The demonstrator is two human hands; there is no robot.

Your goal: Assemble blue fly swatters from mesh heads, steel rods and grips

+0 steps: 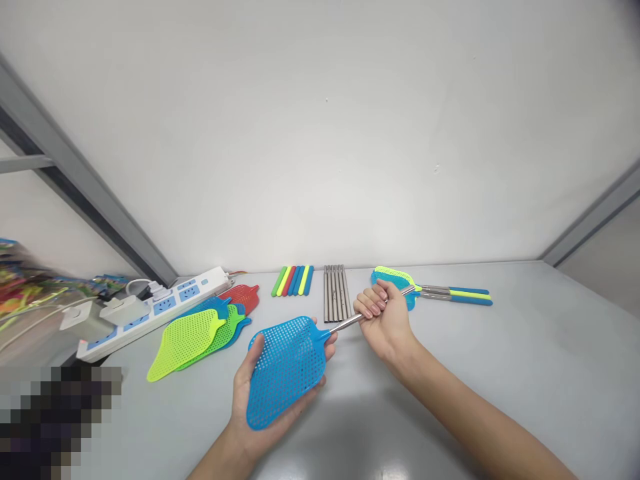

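Well, at the far left lie blurred, brightly coloured packets (20, 287); any lettering on them is past reading. Beside them a white power strip (176, 297) with blue socket panels carries white plugs (125, 311); no brand or label is legible on either. Loose mesh heads (187, 343) in yellow-green, green, blue and red overlap next to it.

Nearer the middle, the person's left hand (241, 413) cradles a blue mesh head (287, 373) above the table (500, 347), thumb over its edge and fingers beneath. Behind it stands a row of coloured sleeves (293, 281), then a row of bare metal rods (336, 297), neither with visible writing.

The right hand (385, 320) is closed in a fist around a metal rod (345, 323), whose near end meets the neck of the blue head; its far end pokes out past the fist, with no sleeve on it. The step in hand looks like seating rod and neck together, though how deep the joint goes cannot be told. The next move seems to call for a steady head and a straight push or twist along the rod.

At the right lie swatters (470, 300) with heads, rods and blue or yellow handles, unmarked as far as one can see.
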